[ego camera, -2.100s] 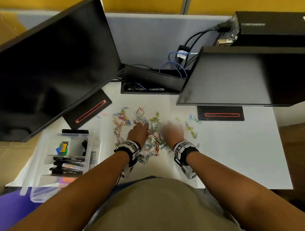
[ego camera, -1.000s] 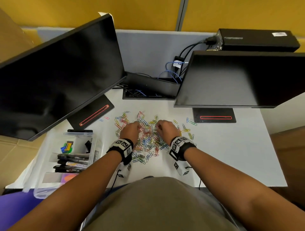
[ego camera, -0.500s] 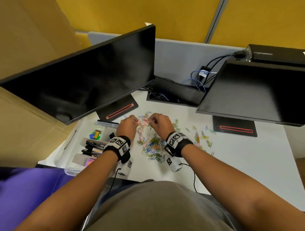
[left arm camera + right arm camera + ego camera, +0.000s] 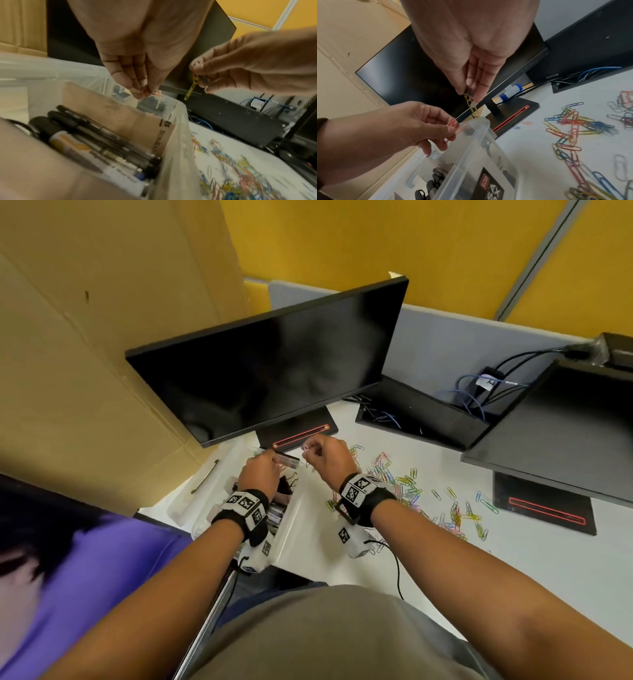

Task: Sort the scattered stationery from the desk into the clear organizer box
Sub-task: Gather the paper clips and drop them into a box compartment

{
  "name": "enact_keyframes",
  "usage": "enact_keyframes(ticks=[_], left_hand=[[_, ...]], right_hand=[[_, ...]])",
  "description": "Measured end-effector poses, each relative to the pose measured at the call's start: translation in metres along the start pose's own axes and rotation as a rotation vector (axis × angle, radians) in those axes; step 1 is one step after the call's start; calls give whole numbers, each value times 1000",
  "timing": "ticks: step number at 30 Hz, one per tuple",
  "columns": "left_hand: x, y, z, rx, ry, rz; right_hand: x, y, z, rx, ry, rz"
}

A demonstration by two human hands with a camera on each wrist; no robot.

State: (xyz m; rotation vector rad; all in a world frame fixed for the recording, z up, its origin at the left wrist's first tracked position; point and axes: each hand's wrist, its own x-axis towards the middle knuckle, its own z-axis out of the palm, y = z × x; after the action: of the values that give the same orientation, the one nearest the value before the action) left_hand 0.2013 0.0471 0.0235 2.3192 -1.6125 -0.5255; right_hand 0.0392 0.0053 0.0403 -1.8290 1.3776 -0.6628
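A white desk (image 4: 513, 570) carries two dark monitors (image 4: 270, 364) along its far edge, the left one the larger in view. At the desk's left edge sits the clear organizer box (image 4: 471, 148), its compartments holding black markers (image 4: 96, 142) behind a brown cardboard divider (image 4: 120, 112). A loose heap of coloured paper clips (image 4: 411, 491) is scattered over the middle of the desk, just right of the box. The left hand (image 4: 260, 474) hovers over the box's far end, thumb and fingertips pinching a small bunch of red clips (image 4: 455, 125). The right hand (image 4: 329, 457), just beside it near the box's far right corner, pinches several clips from which a yellow clip (image 4: 191, 88) dangles.
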Motion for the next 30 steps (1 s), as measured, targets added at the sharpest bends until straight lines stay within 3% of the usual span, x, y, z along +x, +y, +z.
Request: enact_keyframes(ticks=[5, 12, 19, 30], left_hand=[[-1, -8, 8, 130, -96, 41], [-1, -9, 12, 169, -130, 102], [6, -17, 7, 29, -83, 77], [11, -21, 0, 9, -25, 79]], right_hand=[[5, -12, 12, 1, -22, 17], [8, -19, 21, -31, -34, 55], [11, -20, 31, -26, -32, 74], [12, -24, 49, -106, -37, 75]])
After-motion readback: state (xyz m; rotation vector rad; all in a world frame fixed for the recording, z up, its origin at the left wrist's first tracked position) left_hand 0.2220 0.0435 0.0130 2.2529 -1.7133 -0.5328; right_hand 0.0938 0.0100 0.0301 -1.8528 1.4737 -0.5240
